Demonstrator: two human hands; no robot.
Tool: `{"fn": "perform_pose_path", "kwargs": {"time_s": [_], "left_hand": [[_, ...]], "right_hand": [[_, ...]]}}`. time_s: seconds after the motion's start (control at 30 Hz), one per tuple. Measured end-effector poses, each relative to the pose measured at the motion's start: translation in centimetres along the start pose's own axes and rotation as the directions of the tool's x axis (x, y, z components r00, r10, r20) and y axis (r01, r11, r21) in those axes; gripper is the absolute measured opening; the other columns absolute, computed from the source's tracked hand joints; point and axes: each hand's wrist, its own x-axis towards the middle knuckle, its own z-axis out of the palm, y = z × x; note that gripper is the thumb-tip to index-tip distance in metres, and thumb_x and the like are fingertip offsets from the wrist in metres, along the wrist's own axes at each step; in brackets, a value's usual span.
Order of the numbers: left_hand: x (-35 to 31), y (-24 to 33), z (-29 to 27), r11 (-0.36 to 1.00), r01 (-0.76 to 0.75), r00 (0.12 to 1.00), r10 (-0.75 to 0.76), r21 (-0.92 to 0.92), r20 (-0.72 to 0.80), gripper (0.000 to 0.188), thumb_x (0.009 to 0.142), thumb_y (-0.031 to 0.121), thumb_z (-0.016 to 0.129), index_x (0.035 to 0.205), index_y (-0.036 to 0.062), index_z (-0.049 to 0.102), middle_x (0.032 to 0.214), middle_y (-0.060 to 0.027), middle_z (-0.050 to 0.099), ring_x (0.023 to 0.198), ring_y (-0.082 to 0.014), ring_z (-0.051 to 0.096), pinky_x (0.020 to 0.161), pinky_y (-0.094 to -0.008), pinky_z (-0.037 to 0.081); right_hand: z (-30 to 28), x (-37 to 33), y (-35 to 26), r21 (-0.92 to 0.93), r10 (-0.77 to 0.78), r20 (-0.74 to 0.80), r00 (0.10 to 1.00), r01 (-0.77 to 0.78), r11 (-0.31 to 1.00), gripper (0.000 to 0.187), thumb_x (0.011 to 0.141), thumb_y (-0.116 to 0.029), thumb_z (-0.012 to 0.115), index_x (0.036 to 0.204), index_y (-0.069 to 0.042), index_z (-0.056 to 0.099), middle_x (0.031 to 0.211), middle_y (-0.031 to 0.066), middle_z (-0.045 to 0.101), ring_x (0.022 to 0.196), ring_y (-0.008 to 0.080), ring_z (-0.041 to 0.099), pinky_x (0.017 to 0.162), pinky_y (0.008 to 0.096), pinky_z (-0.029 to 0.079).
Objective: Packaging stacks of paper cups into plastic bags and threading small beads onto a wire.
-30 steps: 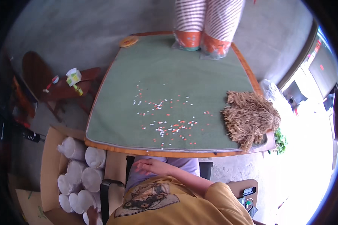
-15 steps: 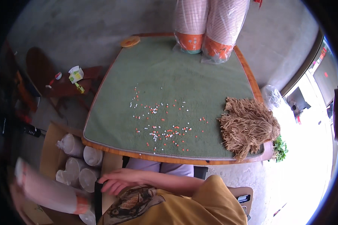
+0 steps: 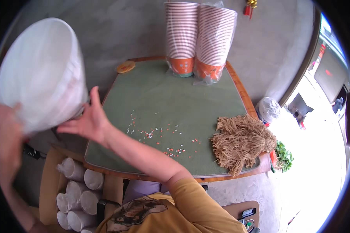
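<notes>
My left hand (image 3: 6, 134), smeared by motion, grips a plastic-wrapped stack of white paper cups (image 3: 42, 72) at the upper left. The mouth end of the stack is tilted up toward me, so its length is mostly hidden. My right hand (image 3: 91, 120) reaches across the table's left edge, thumb and fingers spread, close against the stack's lower right side. Firm contact there is hard to make out. Two tall wrapped stacks, a left cup stack (image 3: 181, 39) and a right cup stack (image 3: 216, 42), stand at the table's far end, white above and orange at the base.
Small white and orange pieces (image 3: 149, 134) lie scattered over the green-covered table (image 3: 175, 93). A brown bundle of stringy yarn (image 3: 241, 141) rests at the right. Below left, a cardboard box (image 3: 46, 176) holds several wrapped cup stacks (image 3: 88, 202). A round yellow object (image 3: 125, 66) lies at the far-left corner.
The cup stack has risen from over the box to the upper left, its mouth turned toward me. My right hand has moved from my lap up beside it. The view has shifted.
</notes>
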Motion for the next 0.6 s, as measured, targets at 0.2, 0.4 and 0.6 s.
{"fn": "perform_pose_path", "kwargs": {"time_s": [0.2, 0.4, 0.6], "left_hand": [[1.2, 9.7, 17.6, 0.969, -0.175, 0.958, 0.127, -0.174, -0.256, 0.015, 0.079, 0.016, 0.063, 0.087, 0.0040, 0.060, 0.124, -0.0180, 0.052, 0.110, -0.0315, 0.053, 0.088, -0.0414, 0.047], [7.0, 18.1, 30.4, 0.826, -0.171, 0.934, -0.037, -0.537, -0.354, 0.013, 0.078, 0.016, 0.063, 0.088, 0.0084, 0.060, 0.130, -0.0118, 0.046, 0.118, -0.0299, 0.046, 0.093, -0.0401, 0.046], [7.0, 25.4, 40.3, 0.672, -0.099, 0.991, -0.003, -0.734, -0.136, 0.016, 0.078, 0.008, 0.060, 0.093, 0.0024, 0.057, 0.124, -0.0136, 0.042, 0.117, -0.0339, 0.043, 0.099, -0.0459, 0.041]], "right_hand": [[-6.2, -4.7, -11.3, -0.442, -0.417, -0.129, 0.900, 0.324, 0.836, 0.078, 0.087, -0.072, 0.034, 0.135, -0.013, 0.047, 0.130, 0.0110, 0.053, 0.115, 0.0268, 0.052, 0.099, 0.0454, 0.042], [-12.3, -12.5, -23.0, -0.644, -0.583, -0.250, 0.773, 0.317, 0.696, 0.088, 0.082, -0.066, 0.052, 0.144, -0.009, 0.024, 0.143, 0.0124, 0.040, 0.126, 0.0306, 0.044, 0.106, 0.0452, 0.035], [-10.6, -14.9, -24.2, -0.953, -0.783, -0.302, 0.544, -0.161, 0.257, 0.064, 0.087, -0.047, 0.059, 0.140, -0.022, 0.033, 0.119, 0.0059, 0.055, 0.105, 0.0228, 0.054, 0.083, 0.0442, 0.047]]}}
